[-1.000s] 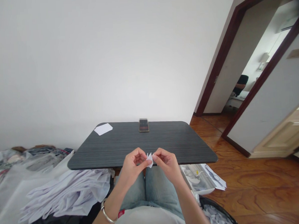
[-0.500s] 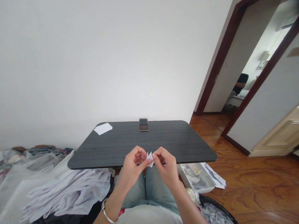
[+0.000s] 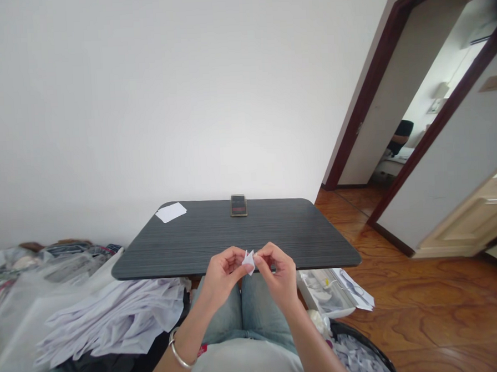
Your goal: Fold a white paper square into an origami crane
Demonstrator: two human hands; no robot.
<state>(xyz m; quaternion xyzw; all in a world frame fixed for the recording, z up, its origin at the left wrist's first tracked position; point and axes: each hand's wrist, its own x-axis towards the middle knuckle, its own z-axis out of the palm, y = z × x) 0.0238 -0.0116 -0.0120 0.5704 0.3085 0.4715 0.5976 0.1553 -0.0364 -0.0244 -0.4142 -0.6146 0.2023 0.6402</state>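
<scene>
A small piece of folded white paper (image 3: 248, 261), with pointed corners sticking up, is held over the near edge of the dark table (image 3: 209, 232). My left hand (image 3: 224, 270) pinches its left side between thumb and fingers. On the other side, my right hand (image 3: 276, 270) grips the paper's right edge between thumb and forefinger. The fingertips cover part of the folds.
White paper sheets (image 3: 171, 212) lie at the table's far left corner, and a phone-like device (image 3: 238, 205) stands at the back edge. Folded white cloth (image 3: 114, 320) is piled at left. An open white box (image 3: 327, 293) and a black-rimmed bin (image 3: 361, 352) are at right.
The left fingers have shifted closer around the folded paper, and the right fingers have adjusted slightly at its edge. Both hands still hold it in nearly the same place.
</scene>
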